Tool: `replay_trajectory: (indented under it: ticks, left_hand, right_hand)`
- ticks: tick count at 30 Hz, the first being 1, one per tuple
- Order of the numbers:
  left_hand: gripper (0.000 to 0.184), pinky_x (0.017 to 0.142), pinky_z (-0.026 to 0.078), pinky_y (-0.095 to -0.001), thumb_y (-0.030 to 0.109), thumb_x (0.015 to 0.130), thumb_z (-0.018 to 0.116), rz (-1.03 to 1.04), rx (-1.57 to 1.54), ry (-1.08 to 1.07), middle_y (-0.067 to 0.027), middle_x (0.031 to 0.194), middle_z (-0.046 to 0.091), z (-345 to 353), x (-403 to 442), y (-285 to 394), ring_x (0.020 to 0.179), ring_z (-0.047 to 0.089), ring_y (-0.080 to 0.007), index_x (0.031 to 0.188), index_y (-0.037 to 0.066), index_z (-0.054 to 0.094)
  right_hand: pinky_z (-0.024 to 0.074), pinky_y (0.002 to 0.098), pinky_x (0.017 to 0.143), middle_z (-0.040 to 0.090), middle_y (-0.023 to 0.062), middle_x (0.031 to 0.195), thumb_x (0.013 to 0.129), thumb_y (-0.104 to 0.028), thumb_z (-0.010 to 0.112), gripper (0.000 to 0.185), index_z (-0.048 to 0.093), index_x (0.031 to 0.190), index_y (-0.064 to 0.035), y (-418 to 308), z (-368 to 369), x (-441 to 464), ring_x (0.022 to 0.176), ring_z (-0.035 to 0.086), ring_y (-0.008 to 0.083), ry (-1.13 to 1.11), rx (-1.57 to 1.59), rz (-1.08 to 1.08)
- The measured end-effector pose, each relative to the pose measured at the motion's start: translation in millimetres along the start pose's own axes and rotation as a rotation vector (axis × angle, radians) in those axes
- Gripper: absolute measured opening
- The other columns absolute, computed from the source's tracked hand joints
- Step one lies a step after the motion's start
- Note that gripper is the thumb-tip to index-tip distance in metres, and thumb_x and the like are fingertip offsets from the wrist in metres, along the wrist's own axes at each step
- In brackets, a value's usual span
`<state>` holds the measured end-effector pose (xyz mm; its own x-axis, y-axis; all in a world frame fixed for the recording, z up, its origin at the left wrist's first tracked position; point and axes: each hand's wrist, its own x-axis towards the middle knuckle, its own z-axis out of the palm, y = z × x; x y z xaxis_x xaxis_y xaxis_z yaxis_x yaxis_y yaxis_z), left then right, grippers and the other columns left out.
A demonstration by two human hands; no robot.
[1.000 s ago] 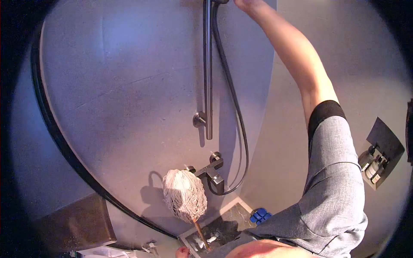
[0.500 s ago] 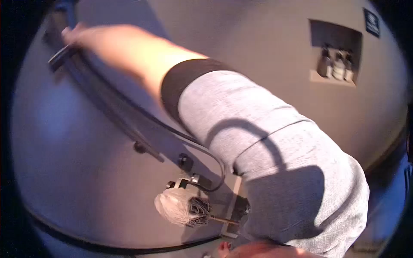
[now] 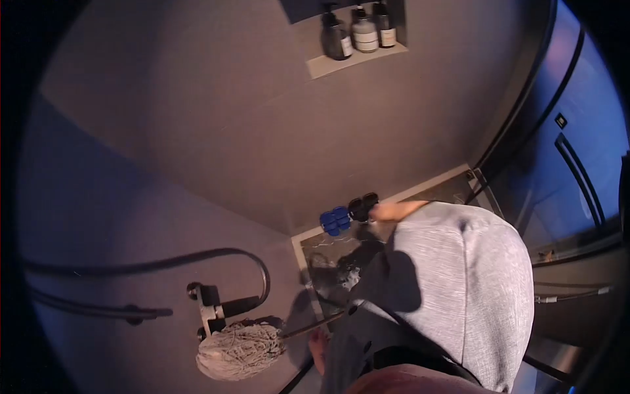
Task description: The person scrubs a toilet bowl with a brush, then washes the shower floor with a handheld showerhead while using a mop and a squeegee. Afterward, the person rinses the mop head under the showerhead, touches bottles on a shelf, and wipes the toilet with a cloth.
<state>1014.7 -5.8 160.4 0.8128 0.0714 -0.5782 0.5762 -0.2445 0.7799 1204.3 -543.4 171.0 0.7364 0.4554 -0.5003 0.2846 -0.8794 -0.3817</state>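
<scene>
My right hand [image 3: 388, 211] is stretched out at the end of the grey sleeve, overlapping what look like black slippers [image 3: 363, 207] at the foot of the wall. Whether it touches them I cannot tell; its fingers are small and blurred. Beside these lies a similar blue pair [image 3: 335, 220]. Low in the view, part of my left hand [image 3: 319, 349] shows just under the thin mop handle [image 3: 314, 326], its grip unclear. The pale string mop head [image 3: 240, 352] is up near the shower mixer [image 3: 209, 314], with the handle running down toward the corner.
A dark shower hose [image 3: 151, 264] loops along the left wall. Several pump bottles [image 3: 365, 34] stand in a wall niche [image 3: 357, 63]. On the right is a glass door with a black handle [image 3: 581, 177]. Water glistens on the floor [image 3: 338, 284].
My right arm has swung from the upper left, near the shower rail, down and right toward the slippers. The view has turned, bringing the floor corner, slippers and door in.
</scene>
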Motion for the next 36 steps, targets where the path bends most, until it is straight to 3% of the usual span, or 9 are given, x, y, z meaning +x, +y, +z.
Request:
replay_trajectory:
  ticks: [3, 7, 8, 13, 15, 23, 28, 31, 36]
  left_hand:
    - [0.025, 0.053, 0.045, -0.0259, 0.021, 0.081, 0.056, 0.117, 0.36, -0.114, -0.0044, 0.071, 0.059, 35, -13, 124, 0.066, 0.056, -0.0131, 0.097, 0.001, 0.055]
    - [0.013, 0.056, 0.039, -0.0222, 0.015, 0.084, 0.05, 0.095, 0.46, -0.449, -0.0001, 0.066, 0.053, 102, 58, 188, 0.063, 0.047, -0.0089, 0.084, 0.003, 0.057]
    - [0.028, 0.054, 0.04, -0.0258, 0.024, 0.084, 0.051, 0.388, 0.538, -0.376, -0.0006, 0.062, 0.052, 141, 70, 207, 0.059, 0.045, -0.0086, 0.066, 0.004, 0.049]
    - [0.02, 0.061, 0.038, -0.0209, 0.018, 0.088, 0.047, 0.952, 0.184, -0.33, 0.0013, 0.074, 0.051, 318, 2, 442, 0.067, 0.043, -0.0067, 0.086, 0.002, 0.057]
    - [0.019, 0.07, 0.041, -0.0228, 0.014, 0.085, 0.053, 1.472, 0.088, -0.01, -0.0034, 0.088, 0.057, 363, -5, 529, 0.077, 0.049, -0.0094, 0.099, 0.002, 0.058]
    - [0.089, 0.084, 0.04, -0.0339, 0.048, 0.055, 0.075, 1.193, 0.453, 0.548, -0.0156, 0.104, 0.055, 465, 7, 708, 0.097, 0.053, -0.024, 0.112, -0.005, 0.033]
    - [0.088, 0.079, 0.042, -0.0286, 0.04, 0.056, 0.078, 1.221, 0.352, 0.38, -0.0138, 0.098, 0.055, 470, 33, 715, 0.088, 0.054, -0.0187, 0.113, -0.007, 0.029]
    - [0.07, 0.075, 0.042, -0.0228, 0.019, 0.062, 0.077, 1.189, 0.207, -0.071, -0.011, 0.099, 0.054, 463, 33, 716, 0.088, 0.051, -0.0122, 0.111, -0.006, 0.033]
    - [0.072, 0.079, 0.042, -0.0263, 0.014, 0.065, 0.075, 1.25, 0.189, -0.117, -0.0132, 0.107, 0.051, 459, 31, 716, 0.093, 0.051, -0.0167, 0.121, -0.004, 0.033]
  right_hand:
    - [0.046, 0.041, 0.07, 0.062, 0.0158, 0.084, 0.066, -0.024, 0.059, 0.029, 0.064, 0.086, -0.0034, 90, 79, -186, 0.08, 0.059, 0.0294, -0.153, 0.207, 0.694]
    - [0.0499, 0.0349, 0.061, 0.063, 0.0137, 0.083, 0.072, -0.022, 0.053, 0.021, 0.064, 0.081, -0.0067, 112, 112, -373, 0.07, 0.063, 0.0216, 0.65, 0.641, 1.275]
    - [0.0477, 0.0338, 0.049, 0.062, 0.0096, 0.074, 0.077, -0.021, 0.051, 0.016, 0.059, 0.079, -0.0078, 131, 146, -403, 0.06, 0.061, 0.0176, 0.877, 0.922, 1.268]
    - [0.0385, 0.0322, 0.029, 0.054, 0.0095, 0.055, 0.089, -0.026, 0.039, 0.029, 0.05, 0.073, -0.0043, 81, 243, -475, 0.039, 0.051, 0.0215, 1.749, 1.809, 0.875]
    - [0.0371, 0.0327, 0.031, 0.046, 0.0079, 0.043, 0.09, -0.038, 0.032, 0.045, 0.05, 0.066, -0.0048, 88, 383, -474, 0.037, 0.048, 0.02, 1.345, 1.333, 1.337]
    - [0.0371, 0.0306, 0.032, 0.047, 0.006, 0.045, 0.089, -0.037, 0.035, 0.041, 0.051, 0.066, -0.0059, 46, 351, -408, 0.038, 0.048, 0.0174, 0.941, 2.04, 1.256]
    - [0.0371, 0.0294, 0.034, 0.048, 0.0049, 0.046, 0.089, -0.036, 0.037, 0.039, 0.052, 0.067, -0.0066, 71, 305, -399, 0.039, 0.047, 0.0157, 0.983, 2.017, 1.174]
    - [0.0371, 0.0286, 0.034, 0.048, 0.0042, 0.047, 0.088, -0.035, 0.038, 0.038, 0.052, 0.067, -0.007, 80, 286, -405, 0.04, 0.047, 0.0148, 1.046, 1.985, 1.208]
    - [0.0371, 0.0273, 0.035, 0.049, 0.003, 0.048, 0.088, -0.034, 0.04, 0.036, 0.052, 0.068, -0.0077, 78, 261, -428, 0.041, 0.047, 0.0132, 1.198, 1.925, 1.318]
